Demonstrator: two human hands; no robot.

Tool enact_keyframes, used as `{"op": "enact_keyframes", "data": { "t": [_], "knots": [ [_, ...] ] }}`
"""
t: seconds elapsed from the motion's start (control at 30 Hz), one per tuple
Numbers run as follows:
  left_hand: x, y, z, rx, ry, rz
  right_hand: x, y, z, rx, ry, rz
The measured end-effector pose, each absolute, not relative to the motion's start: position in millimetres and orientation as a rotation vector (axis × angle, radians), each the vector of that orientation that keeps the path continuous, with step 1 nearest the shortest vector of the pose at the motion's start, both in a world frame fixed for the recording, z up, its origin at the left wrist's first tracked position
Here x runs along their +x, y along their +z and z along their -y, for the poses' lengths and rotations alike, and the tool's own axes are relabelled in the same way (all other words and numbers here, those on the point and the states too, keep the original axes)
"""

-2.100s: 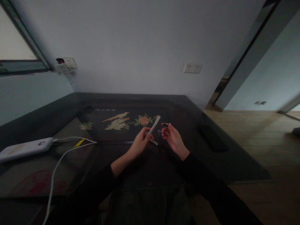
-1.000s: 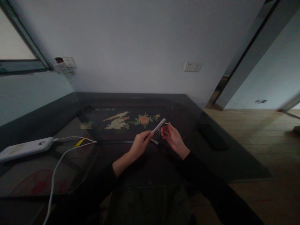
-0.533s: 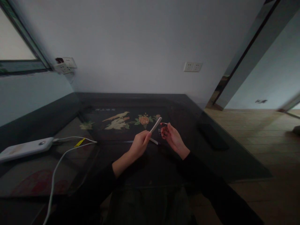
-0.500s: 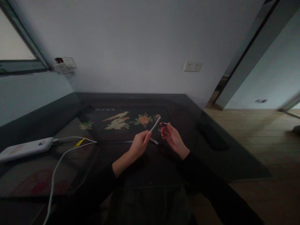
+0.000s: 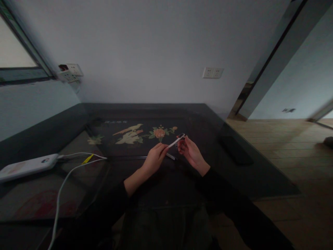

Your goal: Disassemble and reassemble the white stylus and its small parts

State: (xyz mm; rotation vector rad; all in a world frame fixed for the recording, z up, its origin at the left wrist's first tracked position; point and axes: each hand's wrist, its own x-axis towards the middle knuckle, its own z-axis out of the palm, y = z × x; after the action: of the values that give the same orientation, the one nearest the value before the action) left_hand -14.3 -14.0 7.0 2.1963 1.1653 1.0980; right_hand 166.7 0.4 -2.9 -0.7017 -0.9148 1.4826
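Around the white stick (image 5: 174, 142) the left hand (image 5: 154, 158) pinches: one power bank (image 5: 30, 167) left, one black slab (image 5: 236, 150) right, one slim rod (image 5: 171, 157) below. Right hand (image 5: 191, 153) curled, hold unclear.

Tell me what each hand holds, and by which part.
The left hand grips a slim white stick by its near end. The right hand is at the far end; what it holds cannot be told.
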Motion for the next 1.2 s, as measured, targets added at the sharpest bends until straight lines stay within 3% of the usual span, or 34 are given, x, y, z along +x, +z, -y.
{"op": "enact_keyframes", "data": {
  "t": [1.2],
  "knots": [
    [-5, -9, 18, 1.814, 0.889, -1.046, 160, -2, 3, -0.579, 1.424, 0.955]
  ]
}}
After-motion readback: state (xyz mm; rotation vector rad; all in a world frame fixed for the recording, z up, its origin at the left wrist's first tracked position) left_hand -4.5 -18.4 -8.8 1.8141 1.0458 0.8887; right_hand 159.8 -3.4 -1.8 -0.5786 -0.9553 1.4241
